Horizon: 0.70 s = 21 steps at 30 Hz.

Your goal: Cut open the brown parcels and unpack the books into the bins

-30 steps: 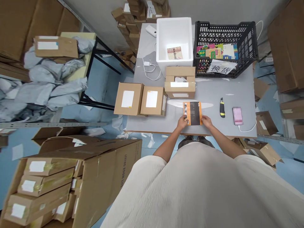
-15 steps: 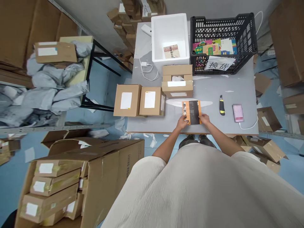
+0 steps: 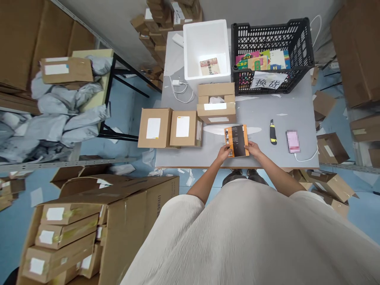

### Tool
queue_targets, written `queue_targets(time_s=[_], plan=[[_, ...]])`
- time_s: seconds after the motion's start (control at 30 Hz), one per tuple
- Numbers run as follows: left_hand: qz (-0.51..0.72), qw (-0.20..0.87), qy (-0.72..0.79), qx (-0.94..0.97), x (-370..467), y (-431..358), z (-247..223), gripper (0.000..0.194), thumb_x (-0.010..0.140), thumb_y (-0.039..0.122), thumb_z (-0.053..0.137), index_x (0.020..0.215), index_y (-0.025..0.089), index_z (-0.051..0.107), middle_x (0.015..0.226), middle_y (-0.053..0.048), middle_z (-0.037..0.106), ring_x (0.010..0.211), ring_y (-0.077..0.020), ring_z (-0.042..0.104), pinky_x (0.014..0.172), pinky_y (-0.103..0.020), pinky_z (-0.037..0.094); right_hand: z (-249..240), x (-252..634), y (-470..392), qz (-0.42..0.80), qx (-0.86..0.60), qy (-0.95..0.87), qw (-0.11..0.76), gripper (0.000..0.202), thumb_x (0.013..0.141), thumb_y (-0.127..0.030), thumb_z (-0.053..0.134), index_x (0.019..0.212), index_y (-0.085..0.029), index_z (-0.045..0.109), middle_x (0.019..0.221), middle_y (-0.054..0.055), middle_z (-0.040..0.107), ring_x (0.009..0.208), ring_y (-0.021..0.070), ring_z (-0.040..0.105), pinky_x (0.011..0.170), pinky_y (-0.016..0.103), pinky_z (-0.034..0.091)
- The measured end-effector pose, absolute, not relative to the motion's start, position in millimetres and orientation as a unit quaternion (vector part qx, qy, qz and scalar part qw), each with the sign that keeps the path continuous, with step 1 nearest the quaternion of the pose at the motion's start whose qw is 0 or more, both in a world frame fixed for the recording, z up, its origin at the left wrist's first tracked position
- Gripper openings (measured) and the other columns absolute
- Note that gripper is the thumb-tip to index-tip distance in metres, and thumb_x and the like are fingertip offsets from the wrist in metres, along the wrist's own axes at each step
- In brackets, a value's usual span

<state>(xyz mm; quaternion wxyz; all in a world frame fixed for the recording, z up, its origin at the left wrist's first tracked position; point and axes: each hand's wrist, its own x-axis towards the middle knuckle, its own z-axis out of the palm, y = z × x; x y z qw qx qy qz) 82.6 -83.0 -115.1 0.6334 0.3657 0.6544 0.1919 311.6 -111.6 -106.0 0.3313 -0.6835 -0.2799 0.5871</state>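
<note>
- Between both grips — 1 orange-and-black book (image 3: 237, 138) is being clamped by left hand (image 3: 224, 152) and right hand (image 3: 253, 149)
- Right of them — 1 cutter (image 3: 273, 133) is lying

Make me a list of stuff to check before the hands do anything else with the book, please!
1. Left hand holding the book: ok, at its left edge.
2. Right hand holding it too: ok, at its right edge.
3. Knife away from the hands: ok, it lies apart, to the right.
4. Knife blade tucked in: cannot tell, too small to see.
5. Open box behind the book shut: not ok, its back flap is up.
6. Phone off the book: ok, it's right of the knife.
</note>
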Motion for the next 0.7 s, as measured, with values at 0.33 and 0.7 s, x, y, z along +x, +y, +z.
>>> queue_targets(time_s=[0.33,0.7], plan=[[0.276,0.734,0.484,0.387,175.3,-60.9,-78.8,0.041,0.085,0.025,0.081,0.126,0.021,0.081,0.143,-0.014,0.078,0.138,-0.0320,0.070,0.122,-0.051,0.050,-49.7,367.1,-98.1,0.498,-0.661,-0.349,0.439,0.043,0.085,-0.047,0.076,0.119,-0.020,0.076,0.118,0.011,0.085,0.115,0.0306,0.078,0.105,0.046,0.062],[0.267,0.701,0.547,0.372,188.9,-69.9,-77.2,0.048,0.095,0.037,0.080,0.137,0.018,0.072,0.123,-0.014,0.084,0.121,-0.0306,0.079,0.113,-0.048,0.057,-58.6,352.6,-127.2,0.492,-0.669,-0.480,0.284,0.045,0.092,-0.032,0.072,0.137,-0.026,0.080,0.115,0.006,0.086,0.092,0.0252,0.081,0.098,0.041,0.065]])
